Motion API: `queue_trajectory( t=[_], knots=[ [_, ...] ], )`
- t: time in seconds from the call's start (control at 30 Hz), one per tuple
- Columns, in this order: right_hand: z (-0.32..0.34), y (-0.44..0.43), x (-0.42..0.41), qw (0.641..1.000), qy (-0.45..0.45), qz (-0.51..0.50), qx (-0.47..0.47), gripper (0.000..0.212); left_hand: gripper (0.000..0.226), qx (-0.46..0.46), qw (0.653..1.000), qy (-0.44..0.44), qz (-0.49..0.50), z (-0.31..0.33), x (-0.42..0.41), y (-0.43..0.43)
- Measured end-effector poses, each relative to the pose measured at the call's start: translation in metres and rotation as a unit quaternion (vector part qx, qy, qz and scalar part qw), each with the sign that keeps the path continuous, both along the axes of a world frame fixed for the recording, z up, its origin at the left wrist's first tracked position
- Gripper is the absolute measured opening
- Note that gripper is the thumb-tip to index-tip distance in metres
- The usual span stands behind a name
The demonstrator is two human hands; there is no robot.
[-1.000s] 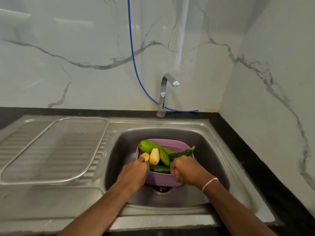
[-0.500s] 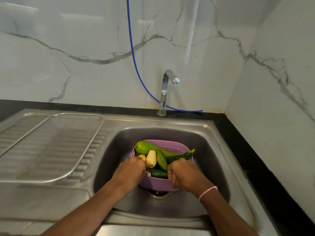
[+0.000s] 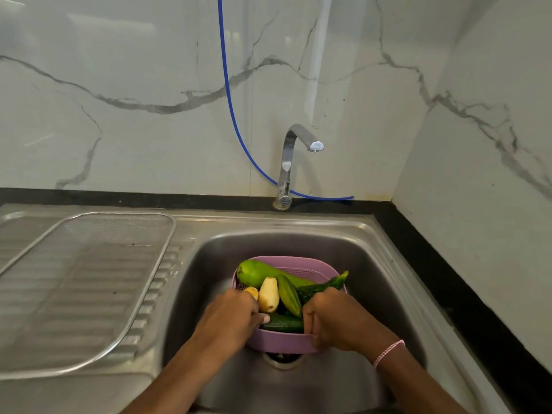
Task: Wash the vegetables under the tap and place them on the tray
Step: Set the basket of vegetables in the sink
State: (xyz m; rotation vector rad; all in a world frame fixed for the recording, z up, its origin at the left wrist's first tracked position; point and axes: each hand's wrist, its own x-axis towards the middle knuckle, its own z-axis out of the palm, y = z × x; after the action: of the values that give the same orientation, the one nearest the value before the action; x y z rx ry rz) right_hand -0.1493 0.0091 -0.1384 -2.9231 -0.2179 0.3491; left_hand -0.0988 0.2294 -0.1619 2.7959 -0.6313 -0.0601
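Observation:
A purple strainer basket [image 3: 301,265] sits in the steel sink [image 3: 373,264] above the drain. It holds a large green gourd [image 3: 257,271], a pale yellow vegetable [image 3: 268,294], a ridged green one [image 3: 288,294], a dark cucumber [image 3: 283,322] and a bitter gourd [image 3: 325,285]. My left hand [image 3: 230,318] grips the basket's near left rim. My right hand [image 3: 331,318] grips its near right rim. The mesh tray [image 3: 89,291] lies on the drainboard to the left with nothing on it. The chrome tap [image 3: 291,162] stands behind the sink, with no water running.
A blue hose [image 3: 230,103] hangs down the marble wall and runs behind the tap. A black counter strip [image 3: 448,282] borders the sink at the back and right. The right wall stands close to the sink.
Both hands keep their hold on the basket. The view has shifted slightly; the basket stays over the drain in the sink.

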Motion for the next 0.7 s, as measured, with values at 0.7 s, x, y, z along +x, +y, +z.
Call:
queue_trajectory(
  t=[0.7],
  knots=[
    [0.012,-0.017,0.031,0.902,-0.122,-0.218,0.351,0.014,0.046,-0.070,0.980,0.133,0.129,0.010,0.068,-0.004]
  ],
)
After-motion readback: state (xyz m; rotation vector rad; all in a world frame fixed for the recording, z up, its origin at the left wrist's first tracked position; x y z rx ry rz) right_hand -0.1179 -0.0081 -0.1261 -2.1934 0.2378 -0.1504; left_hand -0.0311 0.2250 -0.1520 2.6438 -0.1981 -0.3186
